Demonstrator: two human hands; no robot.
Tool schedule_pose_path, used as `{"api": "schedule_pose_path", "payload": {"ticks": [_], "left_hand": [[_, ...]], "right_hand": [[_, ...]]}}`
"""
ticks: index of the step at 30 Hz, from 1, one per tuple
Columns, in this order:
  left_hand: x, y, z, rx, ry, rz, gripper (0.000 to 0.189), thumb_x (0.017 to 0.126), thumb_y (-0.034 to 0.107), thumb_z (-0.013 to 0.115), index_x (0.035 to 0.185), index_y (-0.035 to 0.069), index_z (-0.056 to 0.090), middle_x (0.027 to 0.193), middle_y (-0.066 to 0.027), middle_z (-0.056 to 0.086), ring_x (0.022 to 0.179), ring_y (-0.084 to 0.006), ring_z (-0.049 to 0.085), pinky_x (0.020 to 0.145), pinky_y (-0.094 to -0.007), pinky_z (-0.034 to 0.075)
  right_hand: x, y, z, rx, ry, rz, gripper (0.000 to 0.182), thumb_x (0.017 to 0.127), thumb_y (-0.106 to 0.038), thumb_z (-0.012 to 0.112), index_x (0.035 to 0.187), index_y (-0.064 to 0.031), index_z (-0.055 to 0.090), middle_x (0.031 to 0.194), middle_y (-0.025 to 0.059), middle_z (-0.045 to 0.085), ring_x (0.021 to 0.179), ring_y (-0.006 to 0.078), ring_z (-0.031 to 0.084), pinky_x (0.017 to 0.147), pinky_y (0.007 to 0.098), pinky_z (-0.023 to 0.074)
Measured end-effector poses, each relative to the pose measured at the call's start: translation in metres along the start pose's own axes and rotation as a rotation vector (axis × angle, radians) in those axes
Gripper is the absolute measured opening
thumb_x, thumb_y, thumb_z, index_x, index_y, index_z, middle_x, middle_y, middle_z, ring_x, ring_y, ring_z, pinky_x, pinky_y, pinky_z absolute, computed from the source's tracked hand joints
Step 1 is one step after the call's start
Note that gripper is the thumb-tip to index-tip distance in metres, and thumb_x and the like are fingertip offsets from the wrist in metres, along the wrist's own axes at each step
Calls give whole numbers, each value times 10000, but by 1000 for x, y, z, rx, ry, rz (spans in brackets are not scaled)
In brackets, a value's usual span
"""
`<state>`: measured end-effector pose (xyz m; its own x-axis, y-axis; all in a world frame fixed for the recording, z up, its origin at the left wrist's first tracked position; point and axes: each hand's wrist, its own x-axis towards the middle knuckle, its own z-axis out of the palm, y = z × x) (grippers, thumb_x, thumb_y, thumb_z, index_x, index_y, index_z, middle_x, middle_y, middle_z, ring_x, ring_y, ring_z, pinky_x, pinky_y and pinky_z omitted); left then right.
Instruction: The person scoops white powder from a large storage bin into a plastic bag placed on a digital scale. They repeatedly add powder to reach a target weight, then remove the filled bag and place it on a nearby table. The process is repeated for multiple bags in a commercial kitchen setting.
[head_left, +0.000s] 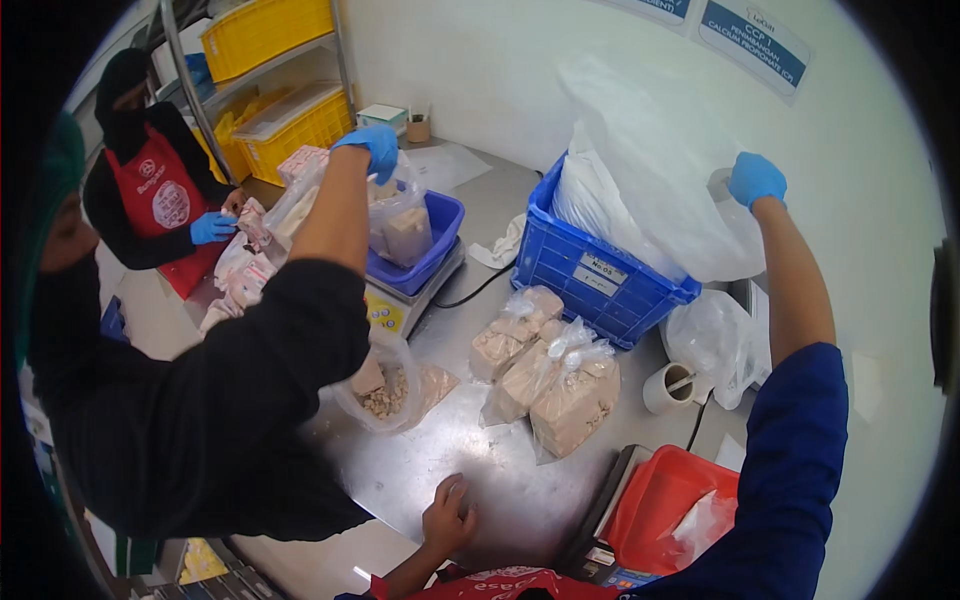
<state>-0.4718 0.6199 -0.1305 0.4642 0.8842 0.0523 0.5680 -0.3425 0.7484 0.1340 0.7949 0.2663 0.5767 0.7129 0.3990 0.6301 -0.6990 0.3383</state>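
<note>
My right hand (757, 180), in a blue glove, is raised and closed on the edge of a large clear plastic bag (652, 150). A small greyish patch beside the fist is too unclear to name. The plastic spreads above a blue crate (600, 277), where a white sack (592, 187) stands. My left hand (448, 516), bare, rests at the steel table's front edge with nothing in it, its thumb apart from its fingers. Beyond it sit several tied clear bags of pale beige blocks (574, 405), some crumbled.
A co-worker in black reaches in from the left, a gloved hand (375, 150) above a bagged block in a blue basin (442, 225) on a scale. Another person handles packaging behind. A tub of crumbs (386, 390), white cup (667, 388) and red tray (660, 495) on a scale surround the bags.
</note>
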Motion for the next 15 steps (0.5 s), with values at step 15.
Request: {"api": "schedule_pose_path", "payload": {"ticks": [15], "left_hand": [[13,14,3,51,0,-8,426,826,177,741,1238,109,658,1333,-80,606,627,-171,652,599,-330,559]], "right_hand": [[14,-25,150,476,1,274,443,866,-373,628,1042,16,747,1092,286,702,1032,440,693,889,490,556]]}}
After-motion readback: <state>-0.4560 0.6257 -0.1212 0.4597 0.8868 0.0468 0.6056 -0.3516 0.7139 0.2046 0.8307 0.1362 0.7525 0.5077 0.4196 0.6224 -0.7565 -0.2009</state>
